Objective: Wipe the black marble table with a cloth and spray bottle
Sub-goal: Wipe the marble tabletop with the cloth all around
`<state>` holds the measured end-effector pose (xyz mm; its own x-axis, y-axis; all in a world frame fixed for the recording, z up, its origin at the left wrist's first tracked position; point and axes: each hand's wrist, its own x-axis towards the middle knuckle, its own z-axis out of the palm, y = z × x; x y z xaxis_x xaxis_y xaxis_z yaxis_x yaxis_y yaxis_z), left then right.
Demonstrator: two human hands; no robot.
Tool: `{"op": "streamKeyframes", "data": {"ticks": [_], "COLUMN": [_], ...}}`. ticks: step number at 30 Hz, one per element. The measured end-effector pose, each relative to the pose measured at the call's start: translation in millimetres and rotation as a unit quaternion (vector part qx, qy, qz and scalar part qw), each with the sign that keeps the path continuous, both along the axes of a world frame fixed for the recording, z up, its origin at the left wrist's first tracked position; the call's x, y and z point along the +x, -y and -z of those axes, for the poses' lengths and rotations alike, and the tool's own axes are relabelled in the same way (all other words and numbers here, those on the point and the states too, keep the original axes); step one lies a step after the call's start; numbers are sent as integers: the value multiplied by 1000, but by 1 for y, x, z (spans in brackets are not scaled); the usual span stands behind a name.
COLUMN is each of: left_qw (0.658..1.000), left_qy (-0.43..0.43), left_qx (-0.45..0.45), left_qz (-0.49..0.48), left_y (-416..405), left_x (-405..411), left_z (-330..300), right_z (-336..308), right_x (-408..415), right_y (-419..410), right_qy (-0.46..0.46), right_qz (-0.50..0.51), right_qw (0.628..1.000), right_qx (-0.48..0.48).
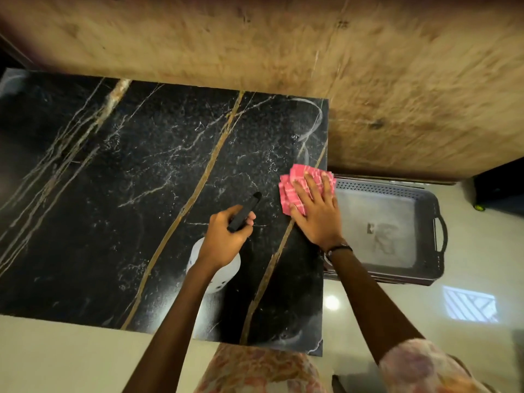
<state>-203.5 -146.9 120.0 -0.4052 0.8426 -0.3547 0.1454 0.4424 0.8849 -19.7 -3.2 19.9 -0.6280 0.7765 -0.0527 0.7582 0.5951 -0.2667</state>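
Observation:
The black marble table [119,177] with gold and white veins fills the left and middle of the head view. My left hand [226,236] grips the black head of a white spray bottle [218,279], held over the table's near right part, nozzle pointing up and right. My right hand [317,214] lies flat, fingers spread, pressing a folded pink cloth [292,185] onto the table's right edge. Wet smear marks show at the table's far right corner.
A dark plastic tray [436,222] with handles sits on the floor just right of the table. A brown textured wall [283,43] runs along the far side. Pale glossy floor [56,358] lies at the near edge and to the right.

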Motion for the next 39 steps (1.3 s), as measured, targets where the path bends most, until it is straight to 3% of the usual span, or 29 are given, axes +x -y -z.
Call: {"op": "streamKeyframes", "data": {"ticks": [5, 9, 14, 19, 23, 27, 32, 35, 39], "left_qw": [1000, 1000, 999, 997, 996, 997, 996, 996, 996], "left_qy": [-1, -8, 2, 24, 28, 11, 28, 30, 27], "left_qx": [15, 26, 41, 64, 67, 73, 71, 78, 81], "left_qz": [3, -4, -15, -33, -47, -38, -41, -40, -15], "left_y": [-36, -66, -95, -120, -141, -155, -165, -166, -167], "left_x": [-2, -6, -13, -26, -33, -39, -45, -48, -51], "left_z": [1, -1, -2, -2, -3, -4, -3, 0, 3], "right_z": [1, 2, 8, 5, 6, 8, 12, 11, 5], "right_x": [-69, -33, 5, -61, -109, -71, -30, -66, -122], "right_y": [-3, 11, -45, -106, -103, -74, -72, -94, -137], "right_qy": [-17, -28, -23, -8, -13, -23, -49, -44, -32], "right_qz": [-51, -143, -58, 22, -34, -117, -15, 29, 12], "right_qw": [998, 989, 997, 999, 999, 992, 998, 998, 999], "right_qx": [17, 38, 43, 27, 11, 43, 41, 44, 12]}}
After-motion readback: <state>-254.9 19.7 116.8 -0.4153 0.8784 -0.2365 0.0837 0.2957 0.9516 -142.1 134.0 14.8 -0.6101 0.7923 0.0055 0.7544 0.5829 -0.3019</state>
